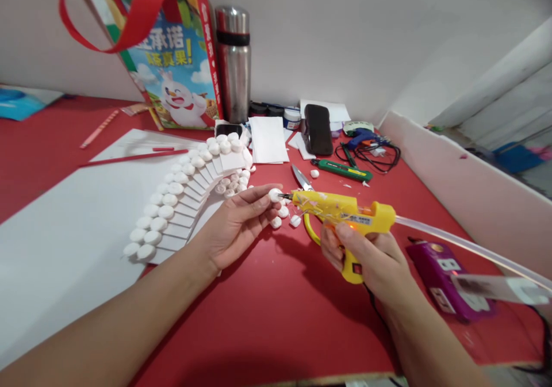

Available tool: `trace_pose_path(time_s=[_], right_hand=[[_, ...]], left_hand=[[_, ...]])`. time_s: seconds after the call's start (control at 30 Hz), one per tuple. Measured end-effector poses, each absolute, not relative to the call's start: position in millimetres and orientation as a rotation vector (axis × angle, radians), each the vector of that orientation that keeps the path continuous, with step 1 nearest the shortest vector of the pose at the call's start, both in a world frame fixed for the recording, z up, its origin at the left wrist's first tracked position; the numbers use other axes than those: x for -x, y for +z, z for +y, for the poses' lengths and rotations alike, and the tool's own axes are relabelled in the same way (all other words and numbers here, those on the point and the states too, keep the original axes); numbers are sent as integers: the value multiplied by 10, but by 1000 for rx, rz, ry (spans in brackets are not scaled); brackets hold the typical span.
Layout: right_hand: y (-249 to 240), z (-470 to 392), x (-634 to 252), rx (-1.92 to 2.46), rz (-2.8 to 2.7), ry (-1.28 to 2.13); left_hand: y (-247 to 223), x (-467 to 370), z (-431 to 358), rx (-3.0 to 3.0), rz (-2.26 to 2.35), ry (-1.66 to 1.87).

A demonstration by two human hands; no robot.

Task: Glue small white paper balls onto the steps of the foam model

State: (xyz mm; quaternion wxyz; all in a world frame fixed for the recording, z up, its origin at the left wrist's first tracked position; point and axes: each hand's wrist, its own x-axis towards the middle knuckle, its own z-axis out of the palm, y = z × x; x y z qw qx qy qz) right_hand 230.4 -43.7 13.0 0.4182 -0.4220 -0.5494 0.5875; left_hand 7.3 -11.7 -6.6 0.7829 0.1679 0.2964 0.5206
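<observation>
Between the fingertips of my left hand (241, 220) is a small round white piece (275, 195). My right hand (371, 260) is wrapped round the handle of a yellow hot glue gun (345, 209), a clear glue stick (470, 249) running out of its back. The gun's nozzle meets or nearly touches the white piece. Several loose white pieces (295, 221) lie beneath the nozzle. Left of my hands is a curved model of white card steps (185, 203), edged with rows of round white pieces (167, 199).
Scissors (301, 177) and a green utility knife (345, 169) lie beyond the gun. Behind stand a steel flask (233, 65) and a printed bag (172, 76). A black phone-like object (318, 129) is at the back, a purple box (448, 280) at right, white board (56, 226) at left.
</observation>
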Motion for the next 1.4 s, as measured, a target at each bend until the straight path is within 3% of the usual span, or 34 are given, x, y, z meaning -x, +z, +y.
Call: trace_pose_path(time_s=[0.73,1.03,1.17,1.4], right_hand=[[181,-423,-2302,1131,-1282,1374],[238,-379,-2278,1102,-1048,1351],[199,-361,-2281,1083,-1037,1351],[174,-344,-2270,1024,-1049,1361]], left_hand=[[-24,-72,-130,-468,685,1194],[252,63,-289,-1621,1151,1293],[323,345,-377,-2201,1374,1095],[97,627,-522,-2412,1738,817]])
